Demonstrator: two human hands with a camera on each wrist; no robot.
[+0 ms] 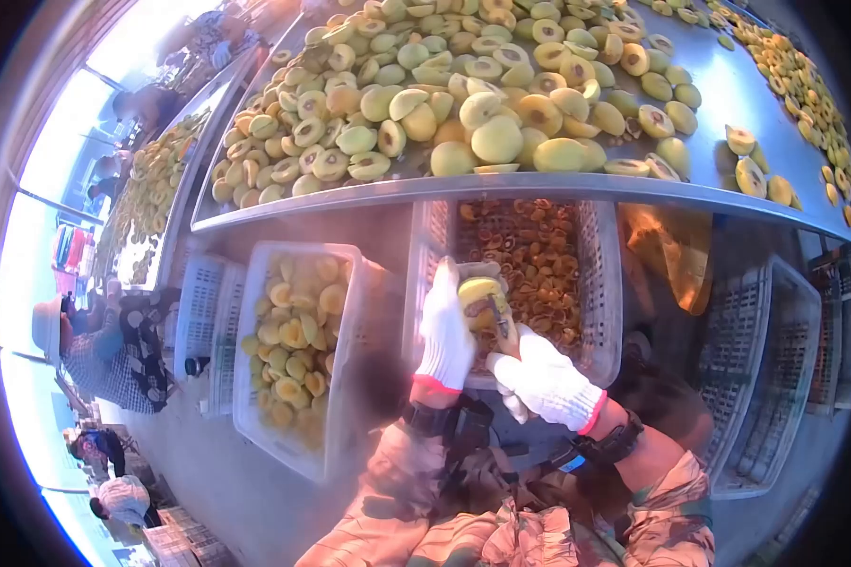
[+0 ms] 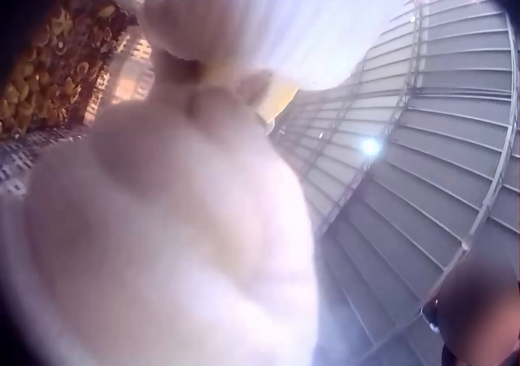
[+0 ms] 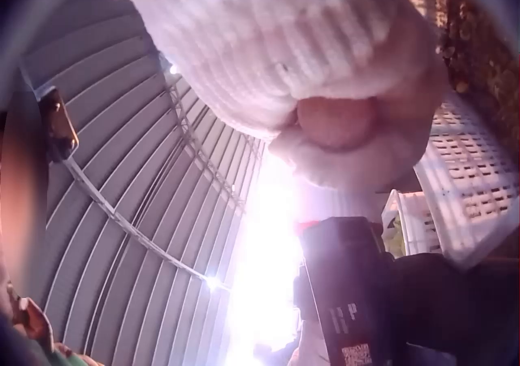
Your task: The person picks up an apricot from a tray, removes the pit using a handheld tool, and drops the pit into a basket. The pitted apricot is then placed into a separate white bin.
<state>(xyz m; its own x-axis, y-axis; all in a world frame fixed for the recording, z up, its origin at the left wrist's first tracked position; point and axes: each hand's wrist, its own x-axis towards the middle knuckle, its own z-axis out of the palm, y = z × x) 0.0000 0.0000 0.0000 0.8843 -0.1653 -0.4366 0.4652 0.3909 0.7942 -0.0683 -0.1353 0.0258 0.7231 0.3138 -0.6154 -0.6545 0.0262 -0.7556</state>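
My left hand (image 1: 444, 331), in a white knit glove, holds a yellow-green peach half (image 1: 480, 291) with its cut face up and brown at the centre. Against that cut face my right hand (image 1: 547, 383), gloved too, grips a short pitting tool (image 1: 507, 338). Its blade end is partly hidden by the fruit. In the right wrist view the rounded handle end (image 3: 337, 122) pokes out of the curled fist. A sliver of yellow peach (image 2: 278, 98) shows between the gloves in the left wrist view. Both hands are over the near part of a crate (image 1: 599, 283) of brown pits.
A steel table (image 1: 397, 194) heaped with halved peaches (image 1: 496, 139) spans the front. To the left stands a white crate (image 1: 352, 331) of yellow peach halves. More crates (image 1: 766, 378) stand at right, beside an orange-brown sack (image 1: 671, 250). Other people (image 1: 113, 345) work at far left.
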